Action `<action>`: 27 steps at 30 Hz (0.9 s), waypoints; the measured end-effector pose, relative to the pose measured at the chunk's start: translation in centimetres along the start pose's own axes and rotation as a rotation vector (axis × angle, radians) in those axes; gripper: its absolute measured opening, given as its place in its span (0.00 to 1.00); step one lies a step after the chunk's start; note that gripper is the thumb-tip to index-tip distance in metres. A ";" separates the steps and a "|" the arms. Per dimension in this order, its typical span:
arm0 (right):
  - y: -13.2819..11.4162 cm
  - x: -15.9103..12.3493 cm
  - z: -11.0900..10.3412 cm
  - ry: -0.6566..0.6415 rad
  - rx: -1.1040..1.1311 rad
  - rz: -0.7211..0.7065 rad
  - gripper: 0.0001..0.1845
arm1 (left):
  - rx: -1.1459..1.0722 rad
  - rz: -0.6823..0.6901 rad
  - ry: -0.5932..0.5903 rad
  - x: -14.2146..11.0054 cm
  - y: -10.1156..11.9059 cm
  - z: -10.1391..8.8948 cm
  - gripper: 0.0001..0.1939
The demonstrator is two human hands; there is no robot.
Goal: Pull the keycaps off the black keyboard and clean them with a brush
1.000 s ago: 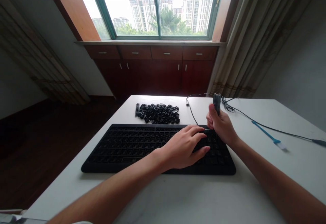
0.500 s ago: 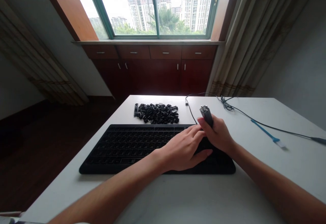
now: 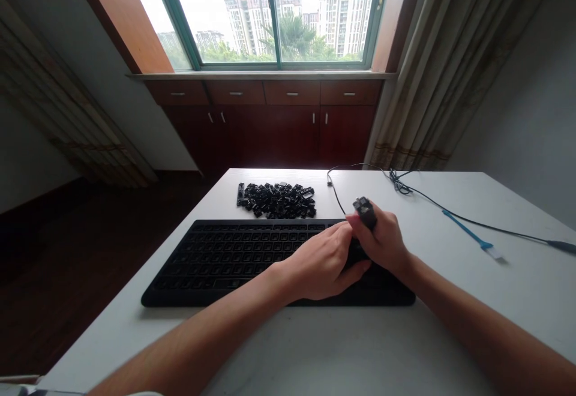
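A black keyboard (image 3: 216, 264) lies on the white table with its keycaps in place on the left and middle. My left hand (image 3: 319, 261) rests on the right part of the keyboard, with its fingertips hidden behind my right hand. My right hand (image 3: 382, 243) is shut on a stubby dark handheld tool (image 3: 365, 212) with a metal end, just above the keyboard's top right. Behind the keyboard lies a loose pile of black keycaps (image 3: 276, 201), apart from both hands.
The white table (image 3: 450, 288) has a black cable (image 3: 472, 223) looping across its far right, and a blue strip with a white end (image 3: 470, 237) lies near it. Wooden cabinets (image 3: 265, 120) stand beyond the table, below a window (image 3: 270, 18).
The tool has gone from upright over the keyboard to tilted and lower. My right hand has shifted left, closer to my left hand. The view has moved slightly.
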State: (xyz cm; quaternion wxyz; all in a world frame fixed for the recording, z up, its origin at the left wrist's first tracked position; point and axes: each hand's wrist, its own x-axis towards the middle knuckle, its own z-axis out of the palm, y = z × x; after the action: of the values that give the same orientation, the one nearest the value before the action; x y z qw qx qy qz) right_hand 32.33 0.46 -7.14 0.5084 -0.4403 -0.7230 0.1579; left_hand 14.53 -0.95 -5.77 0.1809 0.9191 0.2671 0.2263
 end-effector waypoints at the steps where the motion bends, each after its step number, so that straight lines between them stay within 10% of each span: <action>1: 0.0 0.1 0.1 0.037 0.048 0.061 0.19 | -0.012 0.001 0.004 0.0 0.0 0.0 0.20; 10: 1.3 2.9 0.6 0.524 0.818 0.523 0.32 | 0.112 0.060 -0.022 -0.2 -0.2 0.2 0.20; 27: 1.4 3.3 -0.5 0.532 0.937 0.650 0.28 | -0.010 0.024 0.204 0.1 -2.3 -0.1 0.15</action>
State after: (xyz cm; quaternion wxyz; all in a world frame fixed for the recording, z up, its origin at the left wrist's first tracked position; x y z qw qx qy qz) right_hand 33.17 3.74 -5.91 0.7360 -0.3922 -0.2550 0.4894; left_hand 13.62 1.01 -6.71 0.1546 0.8934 0.2719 0.3224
